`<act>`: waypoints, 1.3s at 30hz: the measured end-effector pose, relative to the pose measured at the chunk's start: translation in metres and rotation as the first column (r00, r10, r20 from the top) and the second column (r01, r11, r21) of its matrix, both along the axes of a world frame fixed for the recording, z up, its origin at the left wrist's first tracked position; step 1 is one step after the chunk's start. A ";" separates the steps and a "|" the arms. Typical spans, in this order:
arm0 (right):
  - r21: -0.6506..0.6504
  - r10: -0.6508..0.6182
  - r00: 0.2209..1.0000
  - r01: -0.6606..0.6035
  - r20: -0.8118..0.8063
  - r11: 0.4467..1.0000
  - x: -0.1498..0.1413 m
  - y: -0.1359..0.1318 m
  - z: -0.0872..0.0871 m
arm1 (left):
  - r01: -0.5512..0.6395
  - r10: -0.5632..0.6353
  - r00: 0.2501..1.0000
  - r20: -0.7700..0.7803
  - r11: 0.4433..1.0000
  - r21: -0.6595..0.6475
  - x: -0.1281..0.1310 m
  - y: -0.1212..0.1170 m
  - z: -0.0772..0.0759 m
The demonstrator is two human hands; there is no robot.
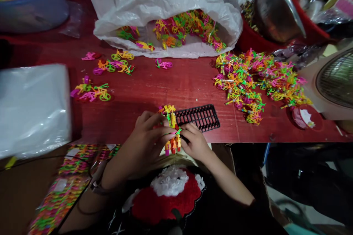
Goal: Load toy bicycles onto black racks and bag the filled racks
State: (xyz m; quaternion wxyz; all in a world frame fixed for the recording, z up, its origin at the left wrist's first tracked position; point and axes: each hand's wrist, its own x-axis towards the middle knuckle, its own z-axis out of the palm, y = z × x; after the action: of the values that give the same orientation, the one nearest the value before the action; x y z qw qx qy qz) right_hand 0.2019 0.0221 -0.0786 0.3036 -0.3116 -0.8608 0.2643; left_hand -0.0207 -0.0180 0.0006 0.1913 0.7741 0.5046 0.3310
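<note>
Both hands meet at the table's near edge around a bunch of tiny neon plastic toy bicycles (pixel 171 129). My left hand (pixel 146 136) pinches the bunch from the left, its fingers closed over the pieces. My right hand (pixel 194 141) grips it from the right, just in front of a black plastic rack (pixel 200 117) with rows of ridges, and its fingers nearly touch that rack. A large heap of the same bicycles (pixel 248 84) lies to the right, and small groups (pixel 89 91) lie to the left. More spill from a white plastic bag (pixel 168 46).
The red wooden table (pixel 154 88) ends just beyond my hands. A steel bowl (pixel 275 7) sits in a red basin at the back right. A clear plastic pack (pixel 33 110) lies at the left, a blue tub (pixel 30 2) behind it. A fan (pixel 336 77) stands at the right.
</note>
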 end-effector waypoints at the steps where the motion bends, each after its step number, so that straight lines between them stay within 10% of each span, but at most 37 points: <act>1: -0.002 0.002 1.000 -0.002 -0.006 1.000 0.000 0.000 0.000 | 0.013 -0.012 1.000 -0.028 1.000 0.002 -0.001 0.001 0.001; 39: -0.082 0.049 0.998 -0.052 -0.034 0.995 0.003 0.002 0.006 | 0.058 -0.072 0.963 -0.259 0.996 -0.062 0.020 0.007 0.019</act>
State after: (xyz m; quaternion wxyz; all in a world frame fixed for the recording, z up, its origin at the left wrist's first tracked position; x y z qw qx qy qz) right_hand 0.2044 0.0238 -0.0724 0.2973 -0.2979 -0.8516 0.3124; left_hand -0.0005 -0.0111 0.0195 0.1549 0.8216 0.5085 0.2062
